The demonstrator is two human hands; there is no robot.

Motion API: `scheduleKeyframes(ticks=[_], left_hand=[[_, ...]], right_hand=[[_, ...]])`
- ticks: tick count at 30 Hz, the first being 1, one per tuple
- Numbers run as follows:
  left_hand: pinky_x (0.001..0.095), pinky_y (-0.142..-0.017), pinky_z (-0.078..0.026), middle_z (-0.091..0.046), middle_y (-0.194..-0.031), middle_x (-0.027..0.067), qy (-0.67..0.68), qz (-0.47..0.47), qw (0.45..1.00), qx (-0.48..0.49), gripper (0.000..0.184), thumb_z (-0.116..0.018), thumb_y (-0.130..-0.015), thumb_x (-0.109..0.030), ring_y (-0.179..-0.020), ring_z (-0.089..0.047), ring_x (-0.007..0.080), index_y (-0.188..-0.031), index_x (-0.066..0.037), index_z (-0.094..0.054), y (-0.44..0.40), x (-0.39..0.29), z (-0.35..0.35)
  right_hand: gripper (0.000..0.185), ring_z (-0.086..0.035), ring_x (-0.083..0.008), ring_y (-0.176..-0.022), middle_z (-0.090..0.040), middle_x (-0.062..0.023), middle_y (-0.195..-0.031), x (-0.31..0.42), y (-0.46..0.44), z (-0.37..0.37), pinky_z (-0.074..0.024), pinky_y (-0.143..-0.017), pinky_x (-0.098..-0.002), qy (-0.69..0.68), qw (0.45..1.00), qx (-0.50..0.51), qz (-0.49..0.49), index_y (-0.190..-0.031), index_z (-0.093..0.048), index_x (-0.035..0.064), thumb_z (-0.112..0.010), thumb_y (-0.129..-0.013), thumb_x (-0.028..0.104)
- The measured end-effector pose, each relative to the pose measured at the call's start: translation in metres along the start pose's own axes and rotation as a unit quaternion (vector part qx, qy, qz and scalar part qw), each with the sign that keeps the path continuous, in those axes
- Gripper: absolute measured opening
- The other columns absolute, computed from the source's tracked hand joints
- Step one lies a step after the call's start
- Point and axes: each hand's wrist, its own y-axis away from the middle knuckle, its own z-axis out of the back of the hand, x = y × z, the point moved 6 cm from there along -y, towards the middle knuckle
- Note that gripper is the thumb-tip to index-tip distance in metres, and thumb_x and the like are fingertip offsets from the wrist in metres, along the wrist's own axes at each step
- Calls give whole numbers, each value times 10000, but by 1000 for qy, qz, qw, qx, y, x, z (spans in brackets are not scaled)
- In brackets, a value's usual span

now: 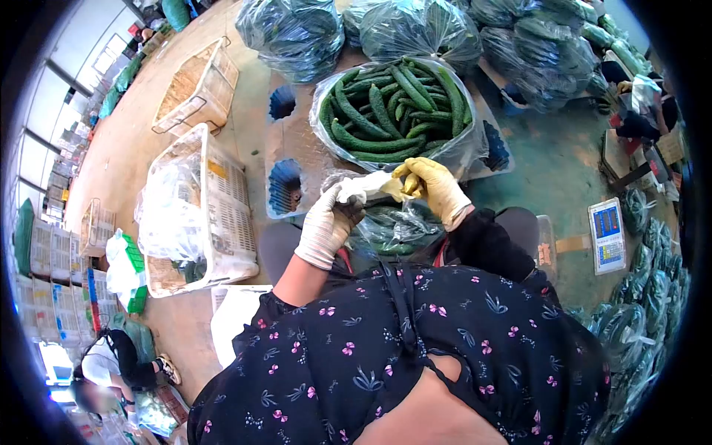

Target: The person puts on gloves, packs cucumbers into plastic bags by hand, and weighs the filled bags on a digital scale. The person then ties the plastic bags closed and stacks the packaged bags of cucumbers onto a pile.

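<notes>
My left hand (pixel 326 226), in a whitish glove, is closed on one end of a white, twisted piece of material (pixel 374 185). The other end of it is pinched by my right hand (pixel 432 189), which wears a yellowish glove. Just beyond my hands lies an open clear plastic bag (pixel 475 141) full of dark green cucumbers (pixel 393 111). Below the white piece, close to my lap, is another plastic bag with green contents (pixel 397 228).
White crates (pixel 230 193) stand at the left, one with plastic bags in it. Filled plastic bags (pixel 415 33) line the far side. A scale display (pixel 608 236) and bagged greens (pixel 649 297) are at the right. People are at the lower left and right edge.
</notes>
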Motion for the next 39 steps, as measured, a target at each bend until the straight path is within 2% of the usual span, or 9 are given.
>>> scheduleKeyframes(ticks=[5,9,14,20,27,31,33,35,39], left_hand=[[398,-709,-498,-602,-822,69,35,54,996,-66,210,-581,-874,-290,-731,-592,224,-956,-98,-549,3,1,12],[361,-690,-497,-606,-843,71,-16,28,999,-43,238,-593,-867,-287,-769,-593,220,-964,-73,-556,6,4,-15],[356,-612,-491,-598,-699,80,-88,-59,992,-72,321,-531,-898,-372,-601,-587,225,-769,-84,-592,4,-18,-5],[332,-675,-488,-609,-781,65,-162,-75,981,-81,299,-566,-875,-361,-693,-594,190,-852,-64,-590,3,-22,12],[303,-916,-408,-549,-1125,104,-436,-106,889,91,466,-622,-835,-220,-1034,-517,189,-1209,16,-473,1,18,-32],[364,-859,-437,-603,-1038,187,-747,-178,636,78,480,-670,-776,-328,-995,-574,272,-1109,4,-574,5,31,-59],[348,-800,-457,-633,-944,153,-771,-194,599,94,354,-603,-832,-277,-886,-601,227,-1051,2,-618,-5,36,-49],[326,-774,-462,-641,-904,128,-713,-181,668,109,309,-573,-853,-248,-840,-600,200,-1034,-5,-631,-10,40,-28],[249,-721,-453,-650,-867,45,-432,15,889,147,272,-530,-880,-201,-774,-583,112,-975,25,-648,12,20,-25]], right_hand=[[223,-570,-111,-633,-613,-29,-733,20,23,-48,-452,-574,-229,149,984,51,84,-992,-628,21,-651,-820,162],[298,-565,-179,-633,-603,-69,-704,35,27,-79,-458,-619,-309,441,864,68,232,-963,-632,18,-706,-746,207],[129,-514,-47,-553,-596,0,-672,27,1,-53,-394,-507,-187,130,988,78,19,-852,-639,47,-608,-860,172],[145,-505,-90,-491,-577,-35,-650,38,-10,-18,-408,-468,-191,-245,954,157,-75,-903,-587,2,-549,-891,141],[240,-605,-147,-687,-622,-60,-780,46,12,-34,-515,-675,-293,-388,885,237,-99,-1023,-561,-7,-560,-896,197],[201,-476,-110,-502,-556,-7,-642,37,10,-32,-461,-636,-303,-322,937,115,-68,-934,-569,62,-541,-905,260],[186,-429,-105,-467,-531,1,-606,40,14,-39,-439,-625,-292,-337,929,136,-70,-924,-570,57,-556,-896,240],[164,-423,-100,-454,-516,6,-579,55,19,-32,-445,-628,-300,-341,940,-2,-30,-887,-574,54,-572,-886,219],[165,-439,-104,-463,-518,2,-564,58,1,10,-467,-693,-327,-293,955,33,21,-775,-563,70,-586,-877,198]])
